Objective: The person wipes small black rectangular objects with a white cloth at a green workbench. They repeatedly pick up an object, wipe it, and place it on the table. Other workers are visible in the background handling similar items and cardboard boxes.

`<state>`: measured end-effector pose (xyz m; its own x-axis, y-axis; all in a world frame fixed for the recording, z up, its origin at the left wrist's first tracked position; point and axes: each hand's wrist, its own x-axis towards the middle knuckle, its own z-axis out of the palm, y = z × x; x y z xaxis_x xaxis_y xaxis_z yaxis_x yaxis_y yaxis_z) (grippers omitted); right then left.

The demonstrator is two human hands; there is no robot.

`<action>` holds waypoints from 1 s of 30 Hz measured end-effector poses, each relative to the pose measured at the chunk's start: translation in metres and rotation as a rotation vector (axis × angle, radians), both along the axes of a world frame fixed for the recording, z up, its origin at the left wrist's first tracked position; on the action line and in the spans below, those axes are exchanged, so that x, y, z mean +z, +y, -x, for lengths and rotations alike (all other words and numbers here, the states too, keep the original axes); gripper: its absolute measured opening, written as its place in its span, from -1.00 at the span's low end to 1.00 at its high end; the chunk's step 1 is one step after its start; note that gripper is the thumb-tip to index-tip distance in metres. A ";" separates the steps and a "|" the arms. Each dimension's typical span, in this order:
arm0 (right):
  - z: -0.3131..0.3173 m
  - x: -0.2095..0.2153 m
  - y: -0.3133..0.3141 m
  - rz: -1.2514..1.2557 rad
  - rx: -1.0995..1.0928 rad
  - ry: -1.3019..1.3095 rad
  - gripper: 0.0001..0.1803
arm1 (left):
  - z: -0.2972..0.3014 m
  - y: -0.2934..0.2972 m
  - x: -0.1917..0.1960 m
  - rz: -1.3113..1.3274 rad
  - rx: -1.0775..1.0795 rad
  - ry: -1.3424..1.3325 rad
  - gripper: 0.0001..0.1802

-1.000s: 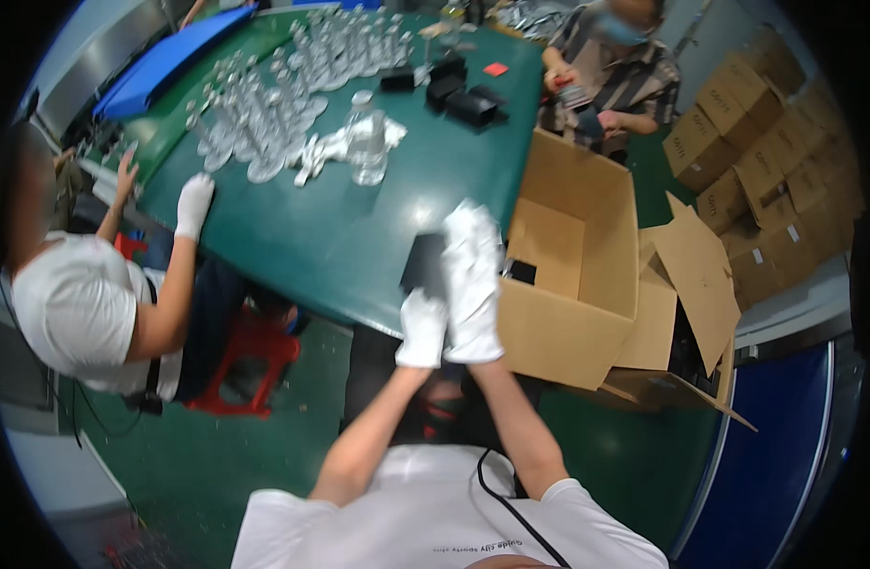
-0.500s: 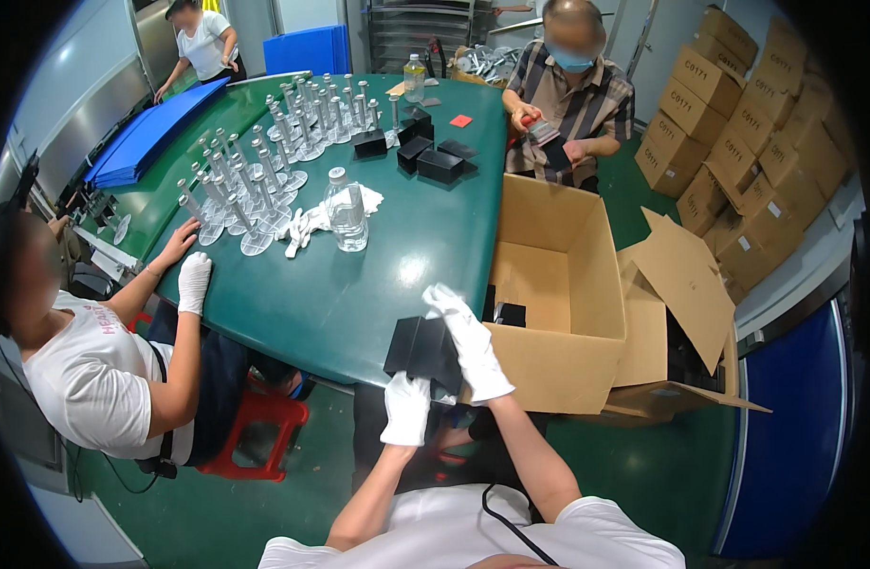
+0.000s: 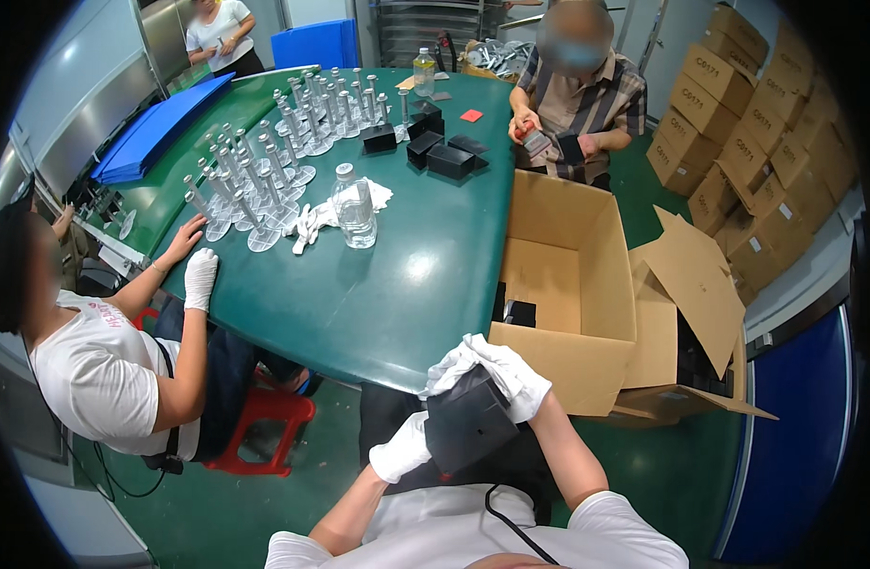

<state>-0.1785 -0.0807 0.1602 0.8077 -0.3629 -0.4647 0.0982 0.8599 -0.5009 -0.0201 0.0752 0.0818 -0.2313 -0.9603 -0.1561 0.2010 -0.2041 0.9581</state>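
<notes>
Between my gloved hands I hold a black box-shaped piece (image 3: pixel 470 429) at the near edge of the green table, tilted, with a flat face toward me. My left hand (image 3: pixel 402 449), in a white glove, grips its lower left side; the fingertips are hidden behind it. My right hand (image 3: pixel 499 373), also white-gloved, wraps over its top and right side, with what looks like a bunched white cloth or loose glove fabric at the fingers. The open cardboard box (image 3: pixel 566 365) stands just right of my right hand, with a few black pieces (image 3: pixel 520 314) inside.
On the green table (image 3: pixel 406 294) stand a clear bottle (image 3: pixel 355 209), white gloves (image 3: pixel 311 226), several clear-based stands (image 3: pixel 264 194) and black boxes (image 3: pixel 449 161). A person (image 3: pixel 112 365) sits at left; another (image 3: pixel 586 104) works across with a black piece. An opened carton (image 3: pixel 686 284) stands at right.
The black piece has come lower and nearer to me and turned, showing a broad flat face. My right hand has moved down and right and folded over its top. My view has shifted slightly.
</notes>
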 end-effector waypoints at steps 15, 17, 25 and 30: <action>0.006 -0.109 0.078 1.600 0.434 0.409 -0.48 | -0.011 -0.048 0.006 0.393 0.589 -0.561 -0.89; 0.020 -0.109 0.080 1.597 0.288 0.450 -0.49 | -0.028 -0.063 -0.013 0.394 0.703 -0.906 -0.90; 0.018 -0.093 0.050 1.703 0.145 0.315 -0.67 | -0.048 -0.077 -0.045 0.197 0.637 -0.882 -0.60; 0.017 -0.099 0.055 1.265 0.201 0.334 -0.42 | -0.066 -0.069 -0.006 -0.134 0.523 -0.080 -0.67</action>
